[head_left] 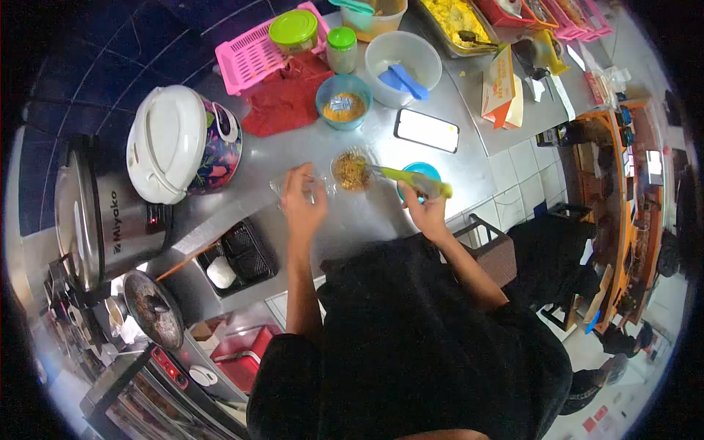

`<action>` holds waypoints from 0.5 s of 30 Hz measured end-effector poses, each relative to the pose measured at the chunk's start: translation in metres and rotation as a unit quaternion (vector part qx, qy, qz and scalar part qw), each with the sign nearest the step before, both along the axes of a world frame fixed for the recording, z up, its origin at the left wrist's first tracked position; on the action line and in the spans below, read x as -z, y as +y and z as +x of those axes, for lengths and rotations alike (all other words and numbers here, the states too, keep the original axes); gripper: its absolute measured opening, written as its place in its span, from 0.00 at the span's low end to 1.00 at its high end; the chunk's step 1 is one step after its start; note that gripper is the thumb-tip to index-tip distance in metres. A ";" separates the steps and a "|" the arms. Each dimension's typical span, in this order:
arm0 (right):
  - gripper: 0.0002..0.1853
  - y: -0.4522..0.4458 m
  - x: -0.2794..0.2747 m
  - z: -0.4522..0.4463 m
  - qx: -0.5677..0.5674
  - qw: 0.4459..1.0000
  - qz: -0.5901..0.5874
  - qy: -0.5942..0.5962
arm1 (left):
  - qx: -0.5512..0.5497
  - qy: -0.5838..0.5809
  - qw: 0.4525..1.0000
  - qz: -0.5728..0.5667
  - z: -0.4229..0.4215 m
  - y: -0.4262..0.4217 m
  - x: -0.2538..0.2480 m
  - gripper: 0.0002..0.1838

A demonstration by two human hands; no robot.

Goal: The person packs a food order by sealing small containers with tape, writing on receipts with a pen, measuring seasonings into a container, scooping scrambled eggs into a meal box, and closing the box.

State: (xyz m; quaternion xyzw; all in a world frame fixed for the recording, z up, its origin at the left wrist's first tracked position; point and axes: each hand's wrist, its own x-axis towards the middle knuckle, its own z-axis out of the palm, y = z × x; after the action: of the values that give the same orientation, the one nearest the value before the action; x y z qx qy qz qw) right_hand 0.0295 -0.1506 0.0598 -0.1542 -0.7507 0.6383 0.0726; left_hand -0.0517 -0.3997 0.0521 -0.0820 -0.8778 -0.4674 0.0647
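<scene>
Black shirt (440, 337) close up, in front of a shiny metal surface (352, 227) set with food and containers.
Right hand (427, 213) closed around a yellow-green-handled utensil (411, 179), tip down in brown, crumbly food (350, 173) near mid-surface. Left hand (302, 202) just left of that food, fingers curled at thin clear plastic (323, 185); gripping or merely touching: cannot tell. Small turquoise dish (423, 169), partly covered by the utensil. Farther off, phone (427, 130) with bright screen, teal bowl (321, 110) of orange-brown crumbs, translucent tub (423, 51), red cloth (286, 95) and pink basket (242, 67). Off to the left, white-lidded flowered container (172, 143); nearer, black compartmented tray (249, 253) bearing one white lump (220, 272).
</scene>
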 end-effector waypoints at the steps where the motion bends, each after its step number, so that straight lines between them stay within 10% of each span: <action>1: 0.13 -0.002 -0.004 -0.009 0.015 0.999 -0.045 -0.027 | 0.030 0.022 0.999 -0.012 -0.001 0.009 -0.011 0.25; 9: 0.14 -0.061 -0.019 -0.065 -0.008 0.945 -0.223 -0.241 | 0.163 0.142 0.954 -0.207 -0.028 0.024 -0.041 0.28; 10: 0.13 -0.089 0.056 -0.076 -0.018 0.978 -0.168 -0.123 | 0.151 0.146 0.946 -0.246 -0.035 0.014 -0.027 0.27; 13: 0.19 -0.085 -0.026 -0.081 -0.065 0.992 0.006 -0.112 | 0.166 0.052 0.973 -0.152 -0.049 -0.005 -0.037 0.22; 15: 0.20 -0.105 0.003 -0.093 -0.085 0.980 -0.179 -0.030 | 0.157 0.101 0.969 -0.163 -0.063 -0.035 -0.010 0.19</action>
State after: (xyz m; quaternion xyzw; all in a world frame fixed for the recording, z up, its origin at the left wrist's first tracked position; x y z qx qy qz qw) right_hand -0.0631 -0.2561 0.0563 -0.1197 -0.6368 0.7610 -0.0334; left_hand -0.1149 -0.4348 0.0622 -0.2753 -0.9071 -0.3118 0.0642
